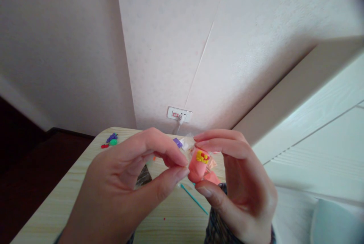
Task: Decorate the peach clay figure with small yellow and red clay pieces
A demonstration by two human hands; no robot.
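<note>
My right hand [241, 177] holds a small pink clay piece [198, 166] between thumb and fingers, raised above the table. Yellow clay bits with red spots [203, 156] sit on its upper side. My left hand [125, 177] is closed in a pinch, thumb against forefinger, with the tips right at the left side of the pink piece. Whether anything tiny is between those tips, I cannot make out. Beneath the hands, a thin teal stick [194, 199] lies on the wooden table [71, 194].
At the table's far left corner lie a purple grape-like cluster [112, 137], a green piece [113, 142] and a red piece [105, 146]. Behind the hands are a purple piece [178, 142] and clear wrapping. A wall socket [179, 114] holds a white plug.
</note>
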